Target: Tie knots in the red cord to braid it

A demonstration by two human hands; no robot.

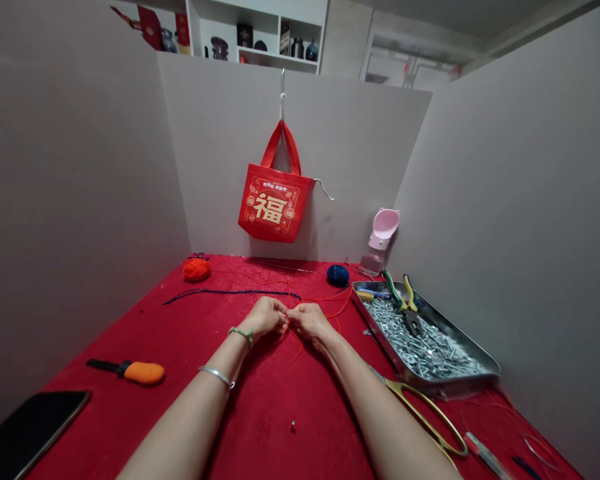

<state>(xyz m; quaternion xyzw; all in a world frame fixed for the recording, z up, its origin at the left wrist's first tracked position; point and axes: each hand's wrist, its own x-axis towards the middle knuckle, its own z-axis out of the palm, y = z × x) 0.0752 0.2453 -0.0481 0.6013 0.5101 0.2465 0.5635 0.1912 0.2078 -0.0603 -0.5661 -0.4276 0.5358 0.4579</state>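
My left hand point(269, 316) and my right hand point(309, 321) meet above the middle of the red cloth. Fingers of both are pinched together on thin red cord point(325, 299), fingertips nearly touching. Loose ends of the cord hang below the hands, and more of it trails off behind and to the right. Exactly how the cord runs between the fingers is hidden. Just beyond the hands lies a dark braided cord point(230, 291), stretching left. An orange yarn ball point(197, 269) sits at the back left, a dark blue yarn ball point(338, 275) at the back right.
On the right stand a metal tray point(380, 340) of screws with pliers point(405, 303) on top, gold-handled scissors point(425, 413) and a pink-topped bottle point(384, 227). Leftward lie an orange-handled tool point(144, 373) and a phone point(33, 433). A red bag point(275, 203) hangs on the back panel.
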